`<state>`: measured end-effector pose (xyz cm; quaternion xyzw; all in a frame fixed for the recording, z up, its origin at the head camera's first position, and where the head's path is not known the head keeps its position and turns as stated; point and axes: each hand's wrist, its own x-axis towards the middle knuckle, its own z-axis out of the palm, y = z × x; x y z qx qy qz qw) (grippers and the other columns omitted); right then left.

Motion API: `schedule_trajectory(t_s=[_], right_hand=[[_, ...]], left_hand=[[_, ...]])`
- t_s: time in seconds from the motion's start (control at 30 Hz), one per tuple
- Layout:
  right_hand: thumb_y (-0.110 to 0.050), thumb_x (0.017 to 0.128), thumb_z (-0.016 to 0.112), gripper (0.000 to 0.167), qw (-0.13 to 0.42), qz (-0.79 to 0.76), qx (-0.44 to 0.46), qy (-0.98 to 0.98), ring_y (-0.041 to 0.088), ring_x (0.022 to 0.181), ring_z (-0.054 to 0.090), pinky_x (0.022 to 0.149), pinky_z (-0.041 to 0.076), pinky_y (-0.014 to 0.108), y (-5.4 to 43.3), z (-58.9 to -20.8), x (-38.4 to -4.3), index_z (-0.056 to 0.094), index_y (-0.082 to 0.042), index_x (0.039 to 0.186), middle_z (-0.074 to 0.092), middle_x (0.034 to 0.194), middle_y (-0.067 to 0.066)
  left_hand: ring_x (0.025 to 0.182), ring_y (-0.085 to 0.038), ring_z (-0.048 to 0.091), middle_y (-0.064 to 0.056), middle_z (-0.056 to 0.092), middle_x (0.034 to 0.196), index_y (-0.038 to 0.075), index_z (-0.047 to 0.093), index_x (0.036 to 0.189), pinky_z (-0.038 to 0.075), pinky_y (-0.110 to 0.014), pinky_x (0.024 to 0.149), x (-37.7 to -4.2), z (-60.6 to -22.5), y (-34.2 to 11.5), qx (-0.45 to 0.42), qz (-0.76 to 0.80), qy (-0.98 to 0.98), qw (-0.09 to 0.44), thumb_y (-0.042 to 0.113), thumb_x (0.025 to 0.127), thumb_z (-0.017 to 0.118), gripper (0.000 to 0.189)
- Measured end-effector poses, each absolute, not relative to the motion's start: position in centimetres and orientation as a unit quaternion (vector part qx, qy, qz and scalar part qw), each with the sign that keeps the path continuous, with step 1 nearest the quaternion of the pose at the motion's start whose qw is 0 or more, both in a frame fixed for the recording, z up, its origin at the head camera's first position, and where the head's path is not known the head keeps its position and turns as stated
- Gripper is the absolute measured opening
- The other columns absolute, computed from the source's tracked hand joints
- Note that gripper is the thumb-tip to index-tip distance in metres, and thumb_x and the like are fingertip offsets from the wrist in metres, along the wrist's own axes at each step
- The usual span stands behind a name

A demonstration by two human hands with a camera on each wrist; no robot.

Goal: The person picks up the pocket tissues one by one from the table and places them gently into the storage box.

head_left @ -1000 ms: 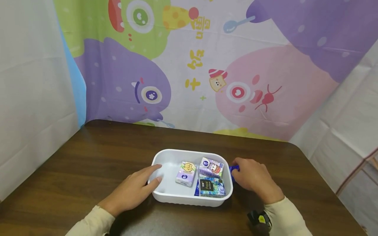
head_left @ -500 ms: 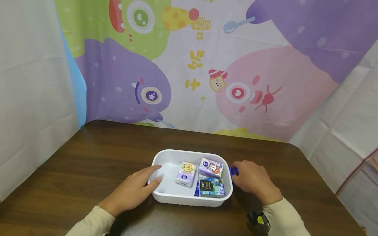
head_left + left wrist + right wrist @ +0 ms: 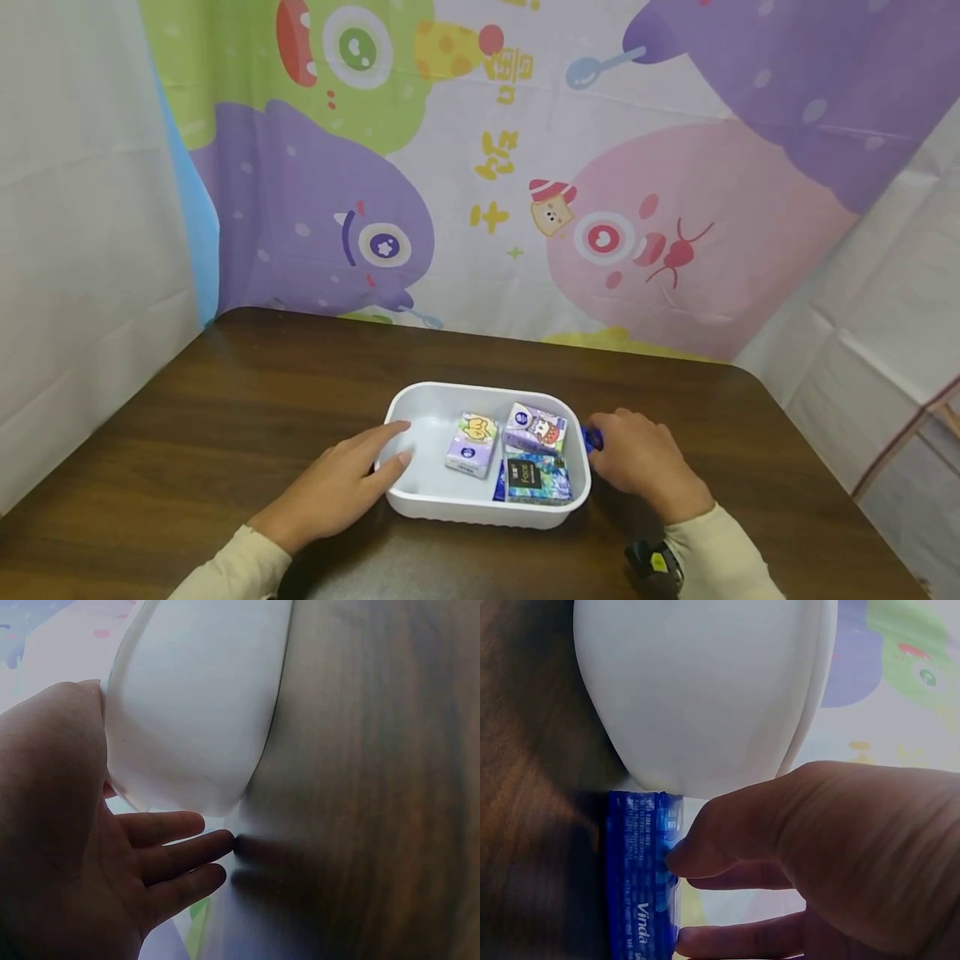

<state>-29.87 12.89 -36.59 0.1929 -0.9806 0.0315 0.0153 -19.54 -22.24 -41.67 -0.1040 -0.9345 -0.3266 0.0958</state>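
Observation:
A white plastic tray [image 3: 431, 508] stands on the table with several tissue packs inside. Among them are a purple-yellow pack [image 3: 472, 443], a purple pack with a cartoon figure [image 3: 536, 427] and a dark-labelled pack [image 3: 537, 477]. A dark blue corner shows beneath the last. My left hand [image 3: 333, 482] touches the tray's left end, thumb and index finger over the rim, the other fingers extended outside below it. Just outside the right end, my right hand [image 3: 647, 457] pinches the top of a blue Vinda tissue pack [image 3: 641, 877] on the table. Its far side is hidden.
The brown wooden table [image 3: 300, 358] extends around the tray. A cartoon-printed cloth [image 3: 480, 275] hangs along its back edge, and pale cloth [image 3: 82, 292] hangs on the left, with more on the right. A black device [image 3: 654, 560] sits on the right wrist.
My right hand has shifted slightly toward the tray and down, and less of the blue tissue pack shows in the head view. The left hand, tray and packs inside it stay put.

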Motion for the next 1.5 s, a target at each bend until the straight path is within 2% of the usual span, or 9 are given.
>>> schedule_trajectory(t_s=[0.13, 0.37, 0.5, 0.6, 0.73, 1.0, 1.5], right_hand=[[-0.029, 0.082, 0.077, 0.035, 0.018, 0.026, 0.194, -0.981, 0.031, 0.087, 0.063, 0.071, 0.051, 0.057, 12.9, -36.7, -29.8, 0.073, -0.012, 0.113, 0.066, 0.094, 0.008], [-0.033, 0.080, 0.080, 0.048, 0.001, 0.018, 0.189, -0.982, 0.036, 0.095, 0.062, 0.080, 0.050, 0.060, 12.5, -36.8, -29.6, 0.070, -0.008, 0.120, 0.064, 0.104, 0.014], [-0.033, 0.081, 0.080, 0.050, 0.004, 0.023, 0.190, -0.982, 0.039, 0.102, 0.062, 0.084, 0.050, 0.061, 12.5, -37.0, -29.6, 0.069, -0.006, 0.121, 0.065, 0.114, 0.016], [-0.033, 0.080, 0.080, 0.047, 0.007, 0.033, 0.191, -0.981, 0.037, 0.102, 0.062, 0.084, 0.051, 0.060, 12.5, -37.2, -29.7, 0.069, -0.006, 0.117, 0.066, 0.117, 0.014], [-0.035, 0.079, 0.082, 0.045, 0.009, 0.040, 0.194, -0.980, 0.034, 0.096, 0.063, 0.081, 0.052, 0.057, 12.5, -37.3, -29.8, 0.069, -0.007, 0.113, 0.068, 0.112, 0.010], [-0.038, 0.079, 0.082, 0.053, 0.018, 0.023, 0.195, -0.980, 0.034, 0.094, 0.061, 0.077, 0.052, 0.057, 12.7, -37.5, -29.9, 0.067, -0.007, 0.120, 0.064, 0.104, 0.014], [-0.042, 0.081, 0.079, 0.051, 0.019, 0.026, 0.193, -0.981, 0.032, 0.091, 0.063, 0.074, 0.052, 0.054, 12.9, -37.7, -29.9, 0.067, -0.007, 0.117, 0.067, 0.100, 0.010]], left_hand=[[0.129, -0.027, 0.054, -0.008, 0.058, 0.140, 0.015, 0.054, 0.145, 0.042, -0.052, 0.106, -19.6, -41.7, -22.3, -0.102, -0.327, -0.935, 0.095, 0.051, 0.103, 0.050, 0.055], [0.130, -0.027, 0.053, -0.008, 0.058, 0.140, 0.015, 0.054, 0.145, 0.042, -0.052, 0.106, -19.5, -41.6, -22.2, -0.100, -0.327, -0.935, 0.094, 0.050, 0.103, 0.051, 0.055], [0.129, -0.027, 0.054, -0.008, 0.058, 0.140, 0.015, 0.054, 0.145, 0.042, -0.052, 0.106, -19.5, -41.7, -22.2, -0.100, -0.328, -0.935, 0.093, 0.049, 0.103, 0.051, 0.054], [0.129, -0.027, 0.054, -0.007, 0.058, 0.140, 0.015, 0.054, 0.145, 0.042, -0.052, 0.106, -19.6, -41.7, -22.3, -0.101, -0.326, -0.935, 0.094, 0.050, 0.103, 0.051, 0.055], [0.129, -0.026, 0.054, -0.007, 0.059, 0.140, 0.015, 0.055, 0.145, 0.042, -0.051, 0.106, -19.6, -41.7, -22.3, -0.101, -0.324, -0.936, 0.096, 0.052, 0.103, 0.050, 0.056], [0.129, -0.027, 0.054, -0.007, 0.059, 0.139, 0.015, 0.055, 0.144, 0.042, -0.052, 0.106, -19.5, -41.6, -22.2, -0.100, -0.324, -0.936, 0.097, 0.046, 0.103, 0.053, 0.051], [0.128, -0.028, 0.054, -0.007, 0.059, 0.139, 0.016, 0.055, 0.144, 0.042, -0.052, 0.106, -19.5, -41.6, -22.2, -0.100, -0.321, -0.937, 0.098, 0.046, 0.103, 0.053, 0.051]])
